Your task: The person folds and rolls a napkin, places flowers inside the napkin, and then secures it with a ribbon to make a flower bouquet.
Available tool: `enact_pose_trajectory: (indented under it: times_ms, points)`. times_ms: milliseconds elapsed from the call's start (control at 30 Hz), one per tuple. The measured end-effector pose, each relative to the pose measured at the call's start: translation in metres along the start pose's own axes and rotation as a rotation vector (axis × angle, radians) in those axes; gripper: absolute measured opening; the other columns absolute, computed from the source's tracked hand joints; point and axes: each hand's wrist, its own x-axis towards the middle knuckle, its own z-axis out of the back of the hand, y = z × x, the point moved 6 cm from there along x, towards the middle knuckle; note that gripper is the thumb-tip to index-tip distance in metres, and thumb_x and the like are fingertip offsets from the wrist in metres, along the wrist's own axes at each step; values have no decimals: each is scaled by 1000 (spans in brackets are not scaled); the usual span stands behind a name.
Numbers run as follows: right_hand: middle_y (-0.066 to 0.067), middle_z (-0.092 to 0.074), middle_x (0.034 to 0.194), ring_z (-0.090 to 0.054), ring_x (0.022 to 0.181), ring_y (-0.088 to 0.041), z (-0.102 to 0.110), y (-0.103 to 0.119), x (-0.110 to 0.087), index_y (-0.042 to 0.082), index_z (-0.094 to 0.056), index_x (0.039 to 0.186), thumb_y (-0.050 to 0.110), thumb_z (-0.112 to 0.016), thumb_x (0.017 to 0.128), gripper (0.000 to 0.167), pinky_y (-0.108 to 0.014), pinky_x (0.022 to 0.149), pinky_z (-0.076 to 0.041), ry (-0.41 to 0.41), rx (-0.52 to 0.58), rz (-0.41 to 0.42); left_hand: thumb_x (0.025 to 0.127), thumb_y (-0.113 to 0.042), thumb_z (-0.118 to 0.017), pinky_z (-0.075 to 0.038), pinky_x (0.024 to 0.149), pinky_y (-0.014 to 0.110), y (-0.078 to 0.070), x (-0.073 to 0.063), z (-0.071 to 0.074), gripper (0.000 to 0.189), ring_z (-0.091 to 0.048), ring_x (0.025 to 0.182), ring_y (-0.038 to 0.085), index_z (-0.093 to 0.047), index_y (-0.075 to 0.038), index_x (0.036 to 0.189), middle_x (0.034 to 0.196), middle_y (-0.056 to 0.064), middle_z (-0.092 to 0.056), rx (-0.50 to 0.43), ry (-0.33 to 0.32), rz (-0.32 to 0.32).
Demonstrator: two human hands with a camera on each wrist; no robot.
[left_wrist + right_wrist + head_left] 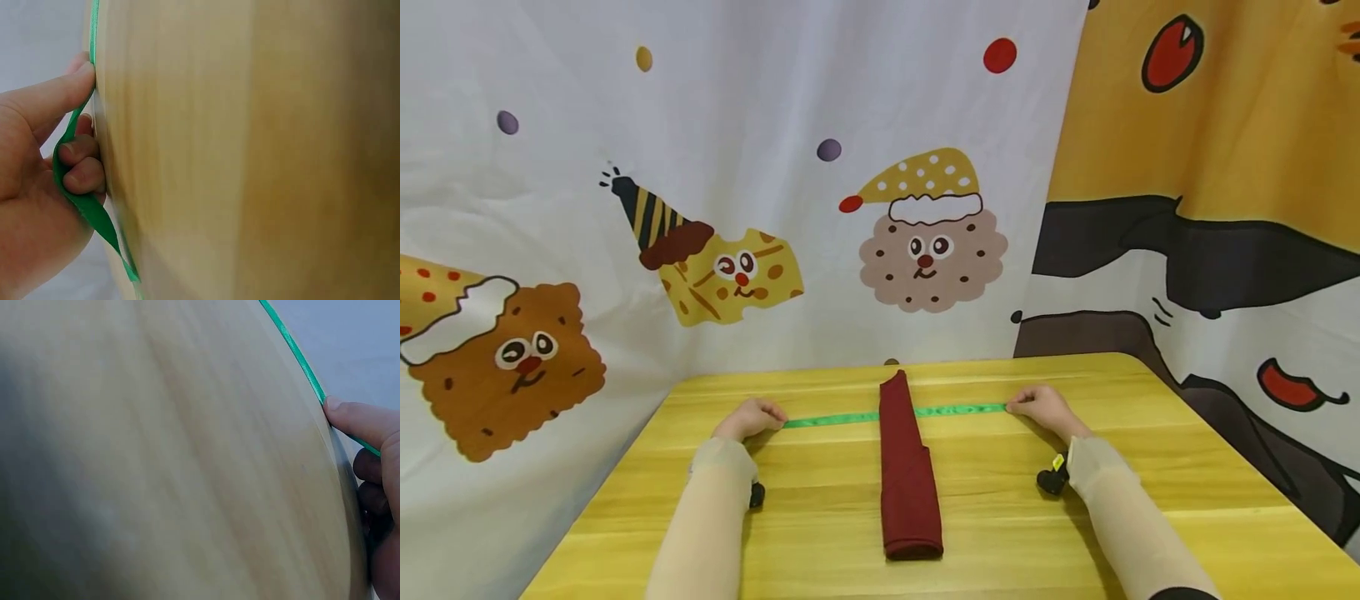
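A dark red folded cloth (910, 492) lies on the wooden table (808, 521), its narrow end pointing away from the person and its wide end toward the person. A green ribbon (833, 418) goes across the table and passes under this cloth, nearer to the narrow end, so it comes out at both the left and the right side of it. To the left of the cloth, and well apart from it, the left hand (750, 419) pinches the ribbon between thumb and finger; in the left wrist view the other fingers are curled, and a loose part of the ribbon runs down along them, twisted. To the right of the cloth, also well apart from it, the right hand (1045, 407) pinches the ribbon on that side, and the right wrist view shows the thumb (353, 415) on it, with a short piece continuing toward the palm. Between each hand and the cloth, the ribbon looks almost straight. Light sleeves (700, 533) cover both forearms, on either side of the cloth. Behind the cloth, past the far edge of the table, hangs a white curtain (760, 92) with a drawing of a biscuit (932, 271) wearing a hat.
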Motion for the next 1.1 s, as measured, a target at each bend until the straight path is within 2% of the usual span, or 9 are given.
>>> enact_pose_trajectory:
  times_ms: [233, 633, 833, 867, 967, 1100]
  points:
    - [-5, -70, 93, -59, 83, -18, 0, -2, -6, 8, -75, 91, 25, -73, 88, 17, -36, 78, -45, 36, -2, -3, 93, -5, -63, -42, 86, 42, -2, -6, -4, 12, -53, 92, 23, -68, 1, 101, 97, 8, -64, -6, 28, 11]
    - [-6, -69, 95, -60, 87, -19, 4, 3, -16, 7, -75, 92, 25, -73, 88, 19, -37, 80, -45, 82, 9, 2, 92, -5, -63, -41, 89, 45, -4, -13, -1, 12, -53, 97, 26, -68, 2, 101, 101, 11, -63, -10, 55, -7]
    - [-6, -70, 95, -60, 87, -19, 3, 4, -18, 7, -75, 91, 25, -73, 89, 18, -34, 79, -44, 100, 29, 4, 92, -7, -64, -42, 88, 44, -1, -19, 0, 10, -54, 94, 26, -68, -1, 98, 100, 12, -64, -56, 121, -53]
    - [-6, -70, 95, -60, 87, -19, 3, 4, -18, 7, -75, 91, 25, -72, 89, 18, -34, 78, -44, 104, 30, 9, 92, -9, -64, -43, 85, 41, -3, -20, 0, 9, -53, 91, 24, -69, -3, 97, 97, 11, -64, -55, 137, -82]
    - [-6, -69, 95, -59, 86, -19, 5, 4, -19, 7, -75, 90, 24, -72, 89, 17, -33, 78, -43, 114, 36, 12, 91, -10, -65, -43, 78, 36, -4, -22, -1, 8, -52, 85, 22, -69, -5, 95, 94, 8, -63, -65, 161, -103]
    - [-5, -69, 93, -57, 84, -18, 6, 3, -22, 9, -75, 88, 24, -73, 88, 16, -32, 76, -42, 129, 33, 14, 91, -4, -63, -41, 73, 32, -5, -22, -2, 8, -49, 81, 21, -67, -1, 97, 93, 10, -62, -91, 165, -37]
